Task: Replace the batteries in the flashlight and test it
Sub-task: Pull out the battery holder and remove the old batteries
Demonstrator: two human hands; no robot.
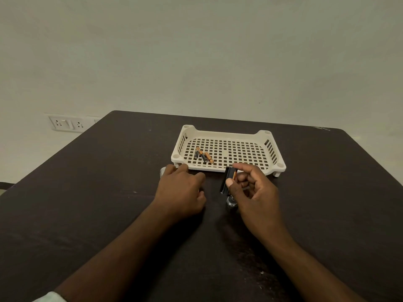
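My right hand (254, 192) holds a black battery holder (226, 180) upright between thumb and fingers, with an orange-and-black battery showing in it. Just below it a silver flashlight end cap (231, 202) with a spring sits on the table. My left hand (182, 190) rests palm down on the table over a silver flashlight body (163, 171), of which only an end shows at its far left. Three orange-and-black batteries (203, 155) lie in the left part of a cream perforated tray (229, 170).
The dark table (109, 203) ends at a pale wall. A white socket and switch panel (67, 123) is on the wall at the far left. The tray stands just beyond both hands.
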